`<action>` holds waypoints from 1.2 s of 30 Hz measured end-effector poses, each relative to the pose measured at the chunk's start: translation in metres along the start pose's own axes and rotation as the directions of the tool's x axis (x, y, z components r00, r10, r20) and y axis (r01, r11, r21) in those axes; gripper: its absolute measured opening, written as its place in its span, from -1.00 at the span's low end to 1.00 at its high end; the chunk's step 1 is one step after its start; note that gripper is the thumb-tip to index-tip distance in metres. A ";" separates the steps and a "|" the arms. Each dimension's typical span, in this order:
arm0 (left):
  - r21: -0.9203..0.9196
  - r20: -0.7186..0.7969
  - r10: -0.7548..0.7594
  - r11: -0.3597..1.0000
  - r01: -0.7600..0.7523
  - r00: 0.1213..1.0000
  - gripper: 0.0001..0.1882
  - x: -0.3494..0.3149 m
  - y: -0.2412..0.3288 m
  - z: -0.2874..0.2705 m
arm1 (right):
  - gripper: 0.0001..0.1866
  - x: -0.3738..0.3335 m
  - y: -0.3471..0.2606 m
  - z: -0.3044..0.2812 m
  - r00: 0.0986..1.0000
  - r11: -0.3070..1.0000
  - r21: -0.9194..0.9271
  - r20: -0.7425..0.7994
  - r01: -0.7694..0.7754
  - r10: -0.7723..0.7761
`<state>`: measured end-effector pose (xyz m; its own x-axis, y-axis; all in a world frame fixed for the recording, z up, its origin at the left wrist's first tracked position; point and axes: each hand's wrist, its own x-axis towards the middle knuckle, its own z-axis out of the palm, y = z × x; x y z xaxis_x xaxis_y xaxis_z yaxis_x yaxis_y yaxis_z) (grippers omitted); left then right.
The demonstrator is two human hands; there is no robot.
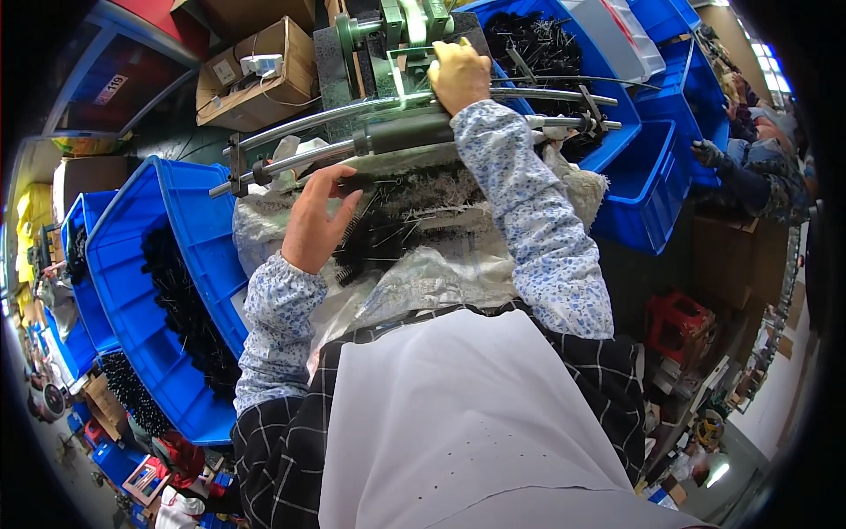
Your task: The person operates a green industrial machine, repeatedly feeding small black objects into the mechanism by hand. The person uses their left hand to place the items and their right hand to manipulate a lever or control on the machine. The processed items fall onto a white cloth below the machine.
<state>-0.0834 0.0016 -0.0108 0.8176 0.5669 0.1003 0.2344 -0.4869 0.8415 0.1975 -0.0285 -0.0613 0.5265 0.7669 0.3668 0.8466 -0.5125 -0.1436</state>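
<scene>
My left hand is beside a heap of black bristle brushes with thin wire stems, its thumb and fingers apart. No held thing shows in it. Farther up, my right hand is closed at a lit frame on the green machine. What its fingertips grip is hidden. Two metal rods run across in front of the machine, and a dark roller sits on the nearer one. The brush heap lies on whitish plastic sacking before my apron.
A large blue bin with black brushes stands at my left. Another blue bin with dark brushes is at the far right, next to a smaller blue bin. A cardboard box stands far left, a red stool right. Another person sits farther right.
</scene>
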 end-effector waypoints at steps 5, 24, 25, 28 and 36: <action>0.015 -0.004 0.064 0.998 -0.064 0.998 -0.69 0.003 0.002 0.000 | -0.83 -0.002 0.001 0.002 0.994 0.995 -0.092 -0.096 0.049 -0.058; -0.169 0.041 0.059 0.984 -0.052 0.997 -0.72 0.015 -0.002 0.012 | -0.70 0.024 0.133 -0.066 0.959 0.946 -0.324 -0.270 -0.013 -0.080; -0.178 0.020 0.078 0.981 -0.074 0.997 -0.72 0.018 -0.002 0.019 | -0.67 0.015 0.108 -0.080 0.994 0.959 -0.281 -0.111 -0.024 -0.008; -0.163 -0.065 0.123 0.978 -0.133 0.990 -0.71 0.023 0.006 0.034 | -0.64 -0.032 0.023 -0.094 0.932 0.967 0.246 0.333 0.064 -0.146; -0.036 -0.025 -0.053 0.998 0.052 0.998 -0.44 -0.001 -0.008 0.022 | -0.72 -0.045 -0.027 -0.085 0.902 0.907 0.410 0.420 -0.091 -0.099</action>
<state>-0.0751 -0.0096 -0.0293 0.7910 0.6080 0.0686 0.2576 -0.4326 0.8640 0.1448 -0.0816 0.0039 0.4235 0.9050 -0.0412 0.7521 -0.3766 -0.5409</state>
